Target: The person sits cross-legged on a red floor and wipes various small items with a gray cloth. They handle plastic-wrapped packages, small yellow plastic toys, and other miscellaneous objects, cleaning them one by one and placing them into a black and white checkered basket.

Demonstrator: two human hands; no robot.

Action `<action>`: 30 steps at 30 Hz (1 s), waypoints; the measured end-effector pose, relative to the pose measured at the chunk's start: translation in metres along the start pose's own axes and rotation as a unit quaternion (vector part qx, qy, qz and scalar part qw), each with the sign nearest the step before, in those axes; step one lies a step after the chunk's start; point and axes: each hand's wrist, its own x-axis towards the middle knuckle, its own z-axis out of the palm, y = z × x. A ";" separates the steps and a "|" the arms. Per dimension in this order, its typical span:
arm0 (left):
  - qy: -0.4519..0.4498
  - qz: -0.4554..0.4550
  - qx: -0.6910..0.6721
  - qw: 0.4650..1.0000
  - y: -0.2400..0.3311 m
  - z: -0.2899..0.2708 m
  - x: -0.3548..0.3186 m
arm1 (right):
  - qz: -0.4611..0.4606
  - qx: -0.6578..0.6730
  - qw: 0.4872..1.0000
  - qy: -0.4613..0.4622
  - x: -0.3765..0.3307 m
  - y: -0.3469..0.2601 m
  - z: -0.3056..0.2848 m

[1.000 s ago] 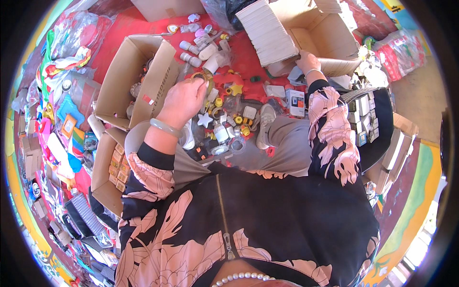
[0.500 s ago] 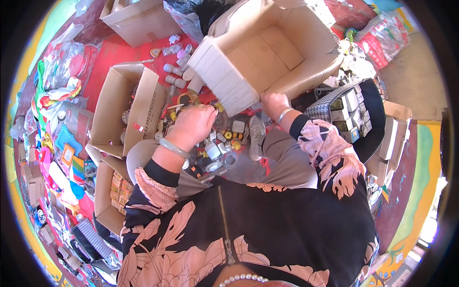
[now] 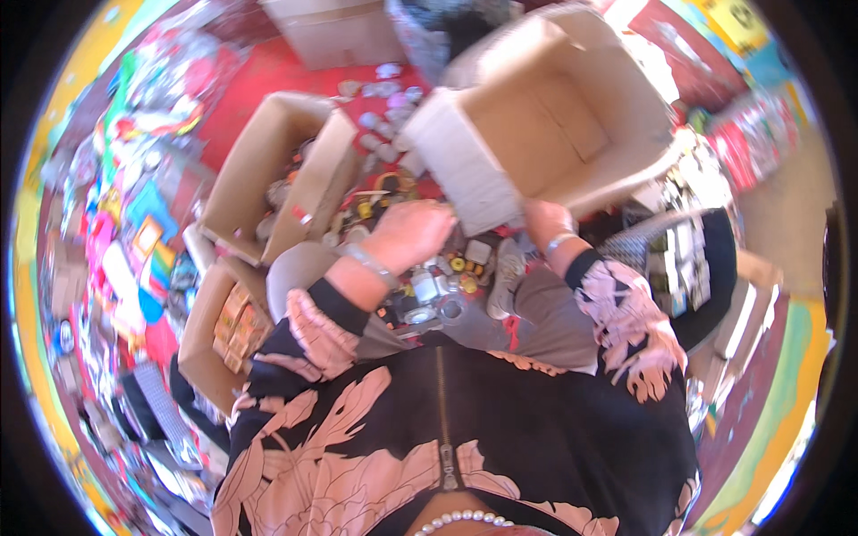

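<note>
There is one view only, so no second view shares any of the scene. It comes from a wide fisheye camera worn on the person's head, and it looks steeply down over the chest and lap. The picture is upright and not mirrored: its left is the person's left. Both forearms come in from below and reach up toward the middle, where the left hand [image 3: 413, 234] and the cardboard box [image 3: 554, 116] sit close under the lens. Straight edges bend toward the round black rim, and the red floor [image 3: 250, 89] lies far off near the top.
</note>
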 end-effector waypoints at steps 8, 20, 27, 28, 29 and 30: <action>0.030 -0.022 -0.009 0.999 -0.009 -0.004 -0.014 | 0.163 0.074 0.981 0.075 0.039 0.057 -0.009; 0.209 -0.072 -0.044 0.974 -0.003 -0.016 -0.023 | -0.036 0.348 0.920 0.178 -0.035 -0.057 -0.084; 0.439 -0.030 -0.100 0.892 -0.003 -0.044 -0.131 | -0.056 0.465 0.875 0.119 -0.042 -0.066 -0.060; 0.476 -0.060 -0.065 0.875 -0.010 -0.043 -0.159 | -0.057 0.463 0.875 0.126 -0.035 -0.058 -0.052; 0.515 -0.087 -0.031 0.852 -0.019 -0.038 -0.191 | -0.060 0.459 0.876 0.136 -0.032 -0.056 -0.049; 0.496 -0.145 0.008 0.856 -0.028 -0.032 -0.225 | -0.060 0.439 0.885 0.142 -0.038 -0.061 -0.056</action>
